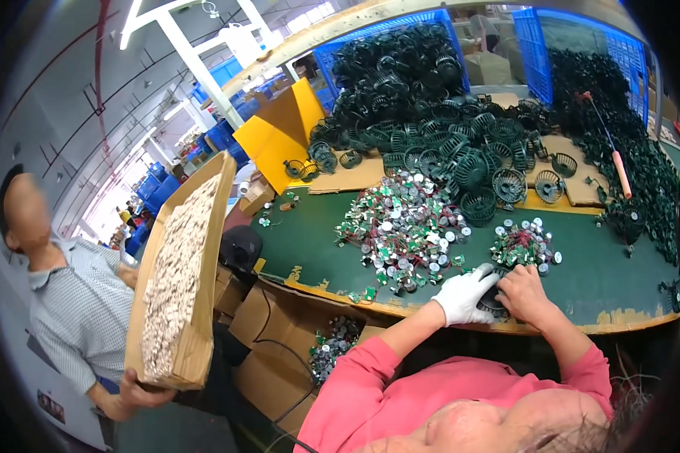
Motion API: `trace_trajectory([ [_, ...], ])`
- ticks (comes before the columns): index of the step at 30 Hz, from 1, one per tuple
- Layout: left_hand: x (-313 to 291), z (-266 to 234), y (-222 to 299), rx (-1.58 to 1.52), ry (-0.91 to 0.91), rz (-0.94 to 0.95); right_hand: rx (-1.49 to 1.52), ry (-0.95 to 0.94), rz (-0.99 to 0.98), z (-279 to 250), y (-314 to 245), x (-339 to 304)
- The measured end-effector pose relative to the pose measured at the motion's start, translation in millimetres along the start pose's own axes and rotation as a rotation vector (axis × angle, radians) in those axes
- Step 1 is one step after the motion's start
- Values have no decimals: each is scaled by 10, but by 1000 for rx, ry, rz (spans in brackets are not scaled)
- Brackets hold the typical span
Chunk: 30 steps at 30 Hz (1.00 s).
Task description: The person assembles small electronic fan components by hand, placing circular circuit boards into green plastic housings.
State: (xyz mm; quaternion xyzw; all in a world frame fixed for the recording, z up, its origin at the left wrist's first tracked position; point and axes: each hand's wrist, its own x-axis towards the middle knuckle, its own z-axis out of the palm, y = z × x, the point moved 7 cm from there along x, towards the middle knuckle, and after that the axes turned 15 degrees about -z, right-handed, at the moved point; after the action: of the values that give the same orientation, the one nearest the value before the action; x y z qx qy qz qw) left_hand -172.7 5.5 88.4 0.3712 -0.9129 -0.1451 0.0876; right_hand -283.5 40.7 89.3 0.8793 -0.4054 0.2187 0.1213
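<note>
At the table's front edge, my left hand [465, 296] in a white glove closes round one side of a dark round fan housing [493, 299]. My bare right hand [524, 294] grips its other side, fingers bent over the top. Most of the housing is hidden by the hands. Just beyond my right hand lies a small pile of motors with green circuit boards and red wires [523, 244]. A larger heap of similar motors [404, 230] spreads to the left of it.
Dark green fan cages [468, 155] pile up behind the motors, below a full blue crate [452, 45]. A pink-handled screwdriver [621, 175] lies over small dark parts [646, 181] at right. At left a person [75, 294] carries a tray of pale pieces [181, 279]. A cardboard box [268, 377] stands below the table.
</note>
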Motion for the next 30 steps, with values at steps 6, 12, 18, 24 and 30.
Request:
trace_trajectory([
  [6,112,40,-94,-16,-125,-44,101,-220,-29,178,121,61],
  [12,90,1,-210,7,-90,-37,104,-220,-29,214,171,103],
  [18,-27,76,-294,-31,79,37,147,-238,-105,255,75,137],
  [24,-102,91,-321,47,142,39,137,-258,-178,209,-35,191],
  [30,-131,46,-301,-8,247,98,144,-248,-62,289,7,185],
])
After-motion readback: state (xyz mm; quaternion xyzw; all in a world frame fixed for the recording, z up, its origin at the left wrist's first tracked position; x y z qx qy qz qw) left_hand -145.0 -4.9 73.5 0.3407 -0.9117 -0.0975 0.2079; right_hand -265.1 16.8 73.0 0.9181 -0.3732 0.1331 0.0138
